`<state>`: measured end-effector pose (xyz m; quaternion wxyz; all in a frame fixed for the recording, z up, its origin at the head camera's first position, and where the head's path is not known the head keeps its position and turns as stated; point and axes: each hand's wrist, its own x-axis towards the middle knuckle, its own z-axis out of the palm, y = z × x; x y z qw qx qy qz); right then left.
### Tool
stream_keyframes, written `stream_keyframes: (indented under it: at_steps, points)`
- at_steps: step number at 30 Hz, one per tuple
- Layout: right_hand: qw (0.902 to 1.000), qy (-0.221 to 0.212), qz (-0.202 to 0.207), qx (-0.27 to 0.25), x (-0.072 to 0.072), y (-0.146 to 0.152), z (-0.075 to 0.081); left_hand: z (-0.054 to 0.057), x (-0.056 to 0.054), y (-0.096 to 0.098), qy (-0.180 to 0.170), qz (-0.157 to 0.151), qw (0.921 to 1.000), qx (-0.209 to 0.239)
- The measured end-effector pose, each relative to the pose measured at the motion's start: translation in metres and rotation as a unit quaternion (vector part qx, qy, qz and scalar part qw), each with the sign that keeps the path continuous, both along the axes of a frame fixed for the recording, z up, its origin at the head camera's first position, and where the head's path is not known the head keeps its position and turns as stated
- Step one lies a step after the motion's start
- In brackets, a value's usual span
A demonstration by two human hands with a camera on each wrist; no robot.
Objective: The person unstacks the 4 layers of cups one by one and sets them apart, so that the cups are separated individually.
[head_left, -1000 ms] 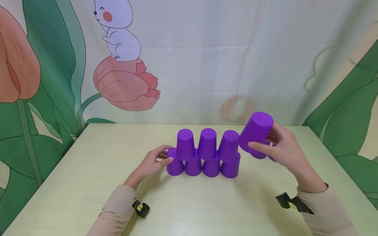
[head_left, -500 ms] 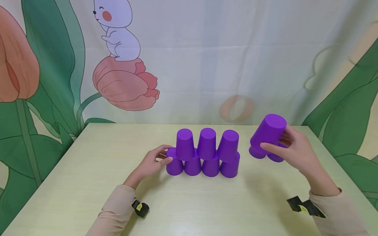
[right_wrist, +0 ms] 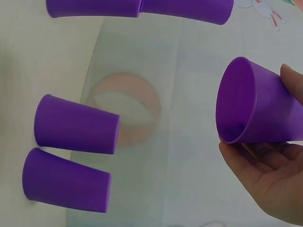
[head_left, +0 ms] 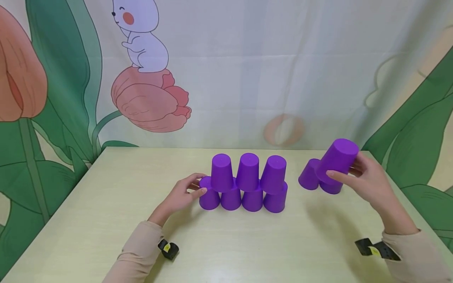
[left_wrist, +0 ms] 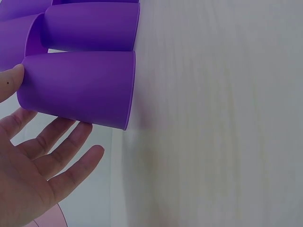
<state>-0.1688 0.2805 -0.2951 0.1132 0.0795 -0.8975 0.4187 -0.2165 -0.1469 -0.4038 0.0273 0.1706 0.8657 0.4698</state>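
Upside-down purple cups stand in two tiers in the head view: an upper row (head_left: 248,173) of three across a lower row (head_left: 252,201) of several. At the lower row's left end, my left hand (head_left: 180,195) holds the end cup (left_wrist: 80,87) lightly between thumb and fingers near its base. My right hand (head_left: 371,179) grips another purple cup (head_left: 337,159) by its side, raised and tilted, its open mouth facing the right wrist camera. Below and beside that cup, two more upside-down cups stand close together, a left one (head_left: 308,175) and a right one (head_left: 330,188) partly hidden.
The pale wooden table (head_left: 230,247) ends at a back edge just behind the cups. A printed curtain (head_left: 219,78) with flowers and a white animal hangs beyond it. A black strap device (head_left: 168,249) sits at the left wrist, another (head_left: 378,249) at the right.
My right hand has carried its cup rightward, away from the two-tier stack and over the pair on the right, uncovering the left cup of that pair. My left hand has stayed in place.
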Motion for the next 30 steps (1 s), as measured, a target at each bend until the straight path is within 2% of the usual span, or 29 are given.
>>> stream_keyframes:
  at_steps: [4, 10, 14, 26, 30]
  points:
    - [0.9998, -0.016, -0.01, 0.004, -0.002, 0.007, -0.004, 0.006, 0.004, 0.002, -0.007, 0.002, 1.0, 0.001]
    - [0.9991, -0.031, -0.027, 0.013, -0.005, 0.021, -0.01, 0.032, 0.02, 0.008, -0.01, 0.0, 1.0, 0.0]
    - [0.9988, -0.03, -0.036, 0.012, -0.006, 0.031, -0.013, 0.037, 0.024, 0.009, -0.006, -0.001, 1.0, 0.0]
    - [0.9979, -0.031, -0.054, 0.018, -0.007, 0.053, -0.019, 0.035, 0.022, 0.009, -0.001, -0.006, 1.0, 0.002]
    - [0.9974, -0.034, -0.061, 0.017, -0.007, 0.059, -0.021, 0.018, 0.011, 0.006, -0.001, -0.002, 1.0, 0.002]
